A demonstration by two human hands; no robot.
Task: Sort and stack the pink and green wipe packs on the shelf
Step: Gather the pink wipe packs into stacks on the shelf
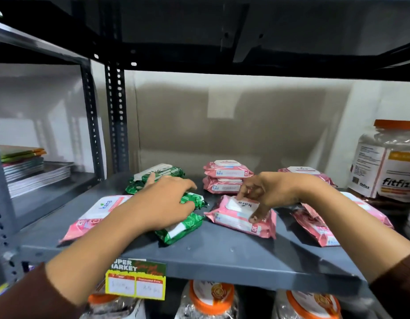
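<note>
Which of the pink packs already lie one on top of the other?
The two pink packs at the back centre, behind the right hand. They form a stack; every other pink pack lies single on the shelf.

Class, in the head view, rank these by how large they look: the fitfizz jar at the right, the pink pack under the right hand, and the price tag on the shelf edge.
1. fitfizz jar, though cut off by the frame.
2. pink pack and price tag: too alike to rank, and the tag is nearer the camera.
</note>
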